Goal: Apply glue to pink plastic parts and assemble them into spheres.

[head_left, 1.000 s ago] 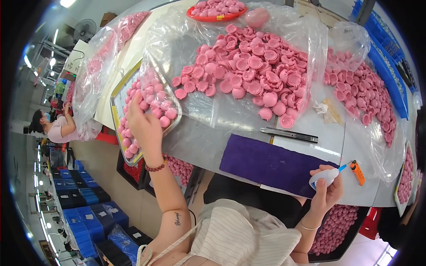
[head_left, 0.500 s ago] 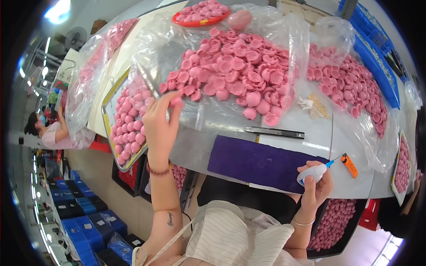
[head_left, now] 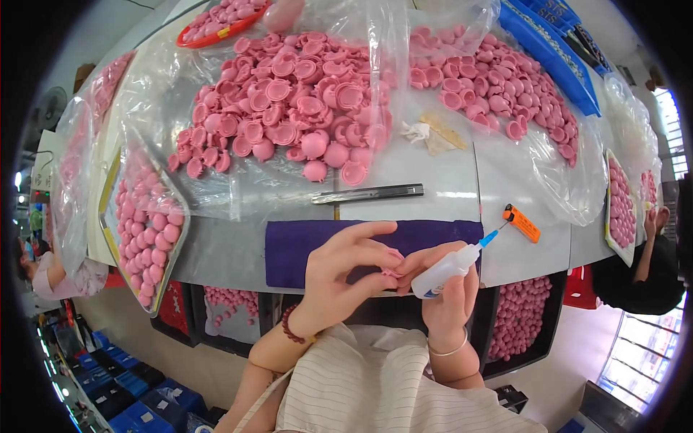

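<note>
My left hand [head_left: 333, 273] pinches a small pink plastic piece [head_left: 392, 273] between thumb and fingers, above the near edge of a dark purple cloth [head_left: 287, 249]. My right hand [head_left: 449, 307] grips a white squeeze bottle [head_left: 442, 277] with a blue needle tip, which slants up and to the right. Fingertips of the right hand also meet the pink piece, so most of its shape is hidden. Beyond the cloth lies a utility knife [head_left: 368, 193]. An orange lighter [head_left: 521, 223] rests right of the bottle's tip.
Heaped pink half-shells [head_left: 289, 94] cover the far table on plastic sheeting, with another heap [head_left: 505, 86] at right. A tray [head_left: 105, 216] of pink balls stands left. Blue bins [head_left: 556, 54] line the far right. Black crates [head_left: 552, 317] sit below the table. Other people work at both sides.
My left hand has come from beside the ball tray to the middle, carrying a pink piece. My right hand with the bottle has joined it. The view has turned rightward.
</note>
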`<state>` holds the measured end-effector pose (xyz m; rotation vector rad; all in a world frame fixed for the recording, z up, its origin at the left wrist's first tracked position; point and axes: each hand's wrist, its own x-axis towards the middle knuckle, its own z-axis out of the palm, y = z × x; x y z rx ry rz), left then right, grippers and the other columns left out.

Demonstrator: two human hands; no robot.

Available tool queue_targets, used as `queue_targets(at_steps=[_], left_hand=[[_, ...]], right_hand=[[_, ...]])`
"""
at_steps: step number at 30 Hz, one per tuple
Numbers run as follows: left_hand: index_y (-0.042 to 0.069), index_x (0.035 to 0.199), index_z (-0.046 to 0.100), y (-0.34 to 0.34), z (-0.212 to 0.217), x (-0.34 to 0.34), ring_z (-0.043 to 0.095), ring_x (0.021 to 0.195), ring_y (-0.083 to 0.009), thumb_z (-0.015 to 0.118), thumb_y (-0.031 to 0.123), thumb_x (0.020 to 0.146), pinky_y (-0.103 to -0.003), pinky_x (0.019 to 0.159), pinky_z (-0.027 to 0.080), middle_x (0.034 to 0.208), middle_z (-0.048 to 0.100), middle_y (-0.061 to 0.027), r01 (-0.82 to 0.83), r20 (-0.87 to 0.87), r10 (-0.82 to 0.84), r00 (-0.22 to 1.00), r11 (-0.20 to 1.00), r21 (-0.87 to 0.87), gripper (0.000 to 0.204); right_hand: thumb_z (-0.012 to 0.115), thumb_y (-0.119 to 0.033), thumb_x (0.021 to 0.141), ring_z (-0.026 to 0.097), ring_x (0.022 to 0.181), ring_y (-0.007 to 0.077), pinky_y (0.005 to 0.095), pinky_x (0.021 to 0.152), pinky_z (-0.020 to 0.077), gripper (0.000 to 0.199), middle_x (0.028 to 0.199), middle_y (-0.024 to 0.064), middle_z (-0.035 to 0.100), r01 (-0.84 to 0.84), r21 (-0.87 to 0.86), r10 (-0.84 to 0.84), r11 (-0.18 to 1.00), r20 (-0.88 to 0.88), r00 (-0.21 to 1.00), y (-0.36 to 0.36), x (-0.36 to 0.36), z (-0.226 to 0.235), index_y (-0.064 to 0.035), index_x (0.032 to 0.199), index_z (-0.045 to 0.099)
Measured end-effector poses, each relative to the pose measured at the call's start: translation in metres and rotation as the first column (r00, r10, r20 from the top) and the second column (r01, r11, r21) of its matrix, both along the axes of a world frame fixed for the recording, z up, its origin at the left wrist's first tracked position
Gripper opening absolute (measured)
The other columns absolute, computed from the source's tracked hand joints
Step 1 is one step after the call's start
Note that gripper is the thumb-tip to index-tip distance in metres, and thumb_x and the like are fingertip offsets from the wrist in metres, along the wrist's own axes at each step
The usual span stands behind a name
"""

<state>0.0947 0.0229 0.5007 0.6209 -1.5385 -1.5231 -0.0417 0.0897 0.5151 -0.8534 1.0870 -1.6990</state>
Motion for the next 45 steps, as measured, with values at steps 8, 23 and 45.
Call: queue_targets(at_steps=[8,23,45], left_hand=[[-0.003,0.116,0.045,-0.007,-0.002,0.010,0.055,0.099,-0.0164,0.058,-0.010,0.075,-0.027,0.083,0.047,0.118,0.051,-0.0170,0.291,-0.193,-0.231,0.954,0.870,0.398,0.044],[-0.005,0.111,0.045,-0.007,0.004,0.000,0.057,0.098,-0.0192,0.064,0.000,0.075,-0.028,0.084,0.047,0.112,0.054,-0.0221,0.104,-0.173,-0.033,0.984,0.900,0.422,0.041],[-0.005,0.111,0.046,-0.005,0.005,0.001,0.057,0.100,-0.0199,0.064,-0.002,0.074,-0.029,0.086,0.046,0.113,0.054,-0.0226,0.102,-0.166,-0.034,0.986,0.901,0.423,0.041]], right_hand=[[0.058,-0.039,0.081,0.048,0.052,0.0126,0.0219,0.047,0.0358,0.049,0.067,0.0071,0.050,0.114,-0.059,-0.121,0.992,-0.145,0.982,-0.014,-0.009,0.002,0.0043,0.101,0.046],[0.055,-0.052,0.079,0.047,0.048,0.0141,0.0235,0.040,0.0338,0.058,0.063,0.0070,0.056,0.294,-0.509,-0.512,0.809,-0.362,0.779,-0.023,-0.019,-0.018,0.0049,0.076,0.063],[0.051,-0.051,0.082,0.050,0.049,0.0160,0.0240,0.042,0.0392,0.060,0.067,0.0113,0.060,0.184,-0.426,-0.419,0.886,-0.565,0.711,-0.019,-0.021,-0.015,0.0078,0.082,0.062]])
